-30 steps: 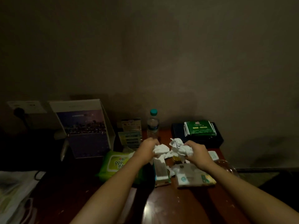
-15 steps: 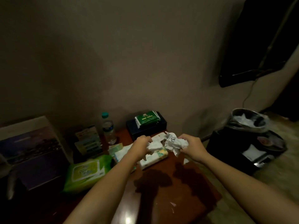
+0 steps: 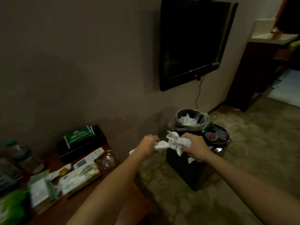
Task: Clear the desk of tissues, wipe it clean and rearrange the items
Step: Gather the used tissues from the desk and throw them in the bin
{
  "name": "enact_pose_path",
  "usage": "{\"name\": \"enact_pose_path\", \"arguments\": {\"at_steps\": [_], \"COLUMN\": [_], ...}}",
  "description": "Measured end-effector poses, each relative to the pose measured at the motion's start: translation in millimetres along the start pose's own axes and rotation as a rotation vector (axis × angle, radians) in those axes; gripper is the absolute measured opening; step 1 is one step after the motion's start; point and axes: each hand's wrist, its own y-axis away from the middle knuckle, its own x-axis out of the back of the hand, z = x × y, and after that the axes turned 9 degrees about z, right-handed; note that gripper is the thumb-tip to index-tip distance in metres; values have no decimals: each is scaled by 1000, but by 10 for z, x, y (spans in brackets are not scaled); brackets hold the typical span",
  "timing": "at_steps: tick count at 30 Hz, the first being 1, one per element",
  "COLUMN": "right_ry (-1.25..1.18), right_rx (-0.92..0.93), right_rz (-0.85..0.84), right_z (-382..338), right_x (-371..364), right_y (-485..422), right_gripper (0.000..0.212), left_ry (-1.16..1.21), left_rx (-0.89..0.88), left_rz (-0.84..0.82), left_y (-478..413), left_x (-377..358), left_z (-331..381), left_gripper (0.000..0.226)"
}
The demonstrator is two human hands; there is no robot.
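Observation:
My left hand grips a crumpled white tissue. My right hand grips a larger wad of crumpled tissues. Both hands are held out past the right edge of the wooden desk, above the floor and just in front of a black waste bin. A metal bowl holding white tissues sits on the far side of the bin's top.
On the desk lie a tissue pack, a glass ashtray, a black box with a green packet, a water bottle and green wet wipes. A wall TV hangs above.
Both hands carried the tissues from over the desk rightward to the waste bin. The view swung right, bringing the TV and bin into sight.

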Motion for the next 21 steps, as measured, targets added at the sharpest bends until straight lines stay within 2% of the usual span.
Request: {"name": "enact_pose_path", "arguments": {"at_steps": [10,21], "right_ry": [27,33], "right_rx": [-83,-46], "right_rz": [79,49], "right_z": [1328,2185], "right_x": [807,1207], "right_y": [-974,-2793], "right_gripper": [37,39], "left_ry": [45,85], "left_rx": [-71,-14], "left_rz": [-68,-50], "left_y": [-1403,-3401], "left_x": [-686,-1250], "left_z": [1008,1384], "left_gripper": [44,41]}}
